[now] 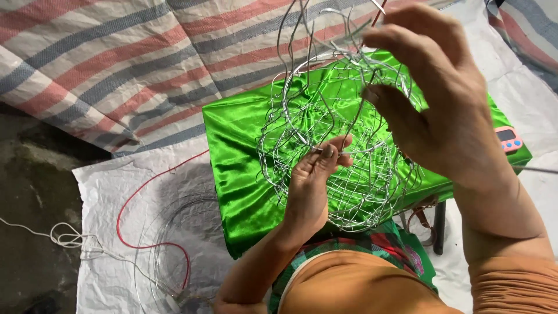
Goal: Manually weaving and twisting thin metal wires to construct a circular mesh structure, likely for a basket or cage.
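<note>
A rounded basket of woven silver wire [343, 145] rests on a small table covered with shiny green cloth [244, 145]. My left hand [311, 186] pinches a wire strand on the basket's near side, thumb and forefinger closed on it. My right hand [442, 99] is raised above the basket's right side, its fingers curled round loose upright wire ends that stick out of the top. Part of the basket is hidden behind my right hand.
A pink digital timer [509, 139] lies on the cloth at the right. On white sheeting [110, 192] on the floor at left lie a red cable [136, 197], a coil of clear wire [174, 244] and a white cord [64, 235]. Striped tarpaulin [116, 64] hangs behind.
</note>
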